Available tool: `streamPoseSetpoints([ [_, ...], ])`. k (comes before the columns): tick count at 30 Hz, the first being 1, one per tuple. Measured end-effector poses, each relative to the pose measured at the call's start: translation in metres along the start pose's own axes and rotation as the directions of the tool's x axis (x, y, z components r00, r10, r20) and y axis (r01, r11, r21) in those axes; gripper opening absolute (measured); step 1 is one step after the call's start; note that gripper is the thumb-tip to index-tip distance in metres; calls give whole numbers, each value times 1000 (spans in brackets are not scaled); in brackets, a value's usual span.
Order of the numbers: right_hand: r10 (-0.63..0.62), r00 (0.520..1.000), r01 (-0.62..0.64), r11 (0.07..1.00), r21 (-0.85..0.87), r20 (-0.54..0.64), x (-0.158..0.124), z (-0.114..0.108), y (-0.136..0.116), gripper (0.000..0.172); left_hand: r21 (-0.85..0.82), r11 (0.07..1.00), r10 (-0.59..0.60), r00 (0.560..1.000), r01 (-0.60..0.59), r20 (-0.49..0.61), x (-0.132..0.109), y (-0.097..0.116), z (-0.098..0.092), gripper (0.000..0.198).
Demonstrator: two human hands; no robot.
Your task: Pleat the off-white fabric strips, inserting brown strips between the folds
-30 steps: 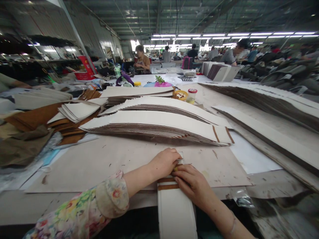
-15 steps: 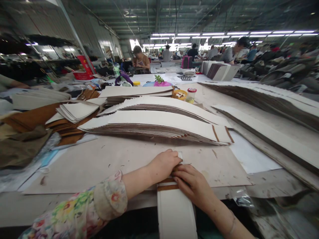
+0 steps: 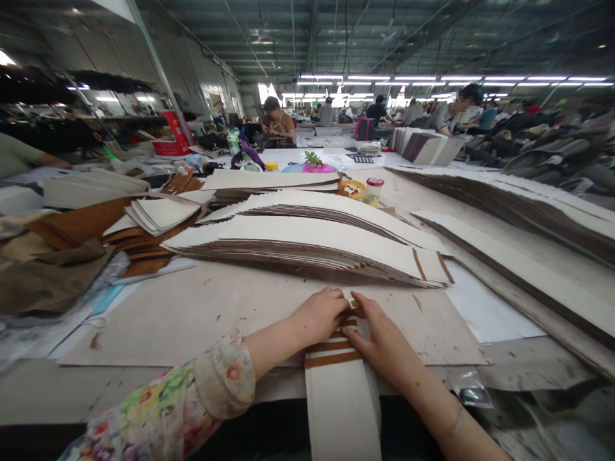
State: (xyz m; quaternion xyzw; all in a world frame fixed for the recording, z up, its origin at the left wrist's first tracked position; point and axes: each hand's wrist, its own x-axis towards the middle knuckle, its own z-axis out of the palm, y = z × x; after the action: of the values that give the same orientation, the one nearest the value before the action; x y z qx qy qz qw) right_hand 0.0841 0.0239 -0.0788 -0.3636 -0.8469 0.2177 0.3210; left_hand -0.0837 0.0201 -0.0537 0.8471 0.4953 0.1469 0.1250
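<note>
A stack of long white strips (image 3: pixel 339 406) with brown bands across its upper part hangs over the front edge of the table. My left hand (image 3: pixel 327 317) is closed at the far end of the stack, its fingertips curled over the top strip. At the right side of the same end is my right hand (image 3: pixel 379 330), thumb on the banded part and index finger reaching toward a small yellow piece (image 3: pixel 355 303). The fingers of the right hand are apart. Beyond both hands lies a fanned stack of white strips (image 3: pixel 307 240).
Brown pieces (image 3: pixel 81 221) and folded white pieces lie at the left. Behind the stacks stand a yellow bowl (image 3: pixel 353 189) and a red-lidded jar (image 3: pixel 373 191). Long layered strips (image 3: pixel 509 256) cover the right side. People work farther back.
My right hand has opened and shifted slightly up and right, away from the left fingers. More brown bands now show on the stack. The whole view has shifted slightly.
</note>
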Motion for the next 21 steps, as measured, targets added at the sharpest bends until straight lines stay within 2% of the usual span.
streamPoseSetpoints([
  [4, -83, 993, 93, 987, -134, 82, 3, 0, -2, 40, -116, 991, -62, 998, 61, -6, -2, -7, -3, 8],
  [9, -128, 976, 168, 957, -235, 175, 9, -6, -7, 31, -200, 977, -73, 997, 77, 27, -14, -24, -11, 15],
  [14, -154, 957, 208, 956, -209, 247, 17, -10, -5, 27, -303, 946, -108, 993, 117, 47, -24, -31, -15, 18],
  [21, -181, 917, 244, 960, -141, 357, 24, -10, -5, 28, -259, 961, -93, 996, 94, 17, -25, -26, -13, 12],
])
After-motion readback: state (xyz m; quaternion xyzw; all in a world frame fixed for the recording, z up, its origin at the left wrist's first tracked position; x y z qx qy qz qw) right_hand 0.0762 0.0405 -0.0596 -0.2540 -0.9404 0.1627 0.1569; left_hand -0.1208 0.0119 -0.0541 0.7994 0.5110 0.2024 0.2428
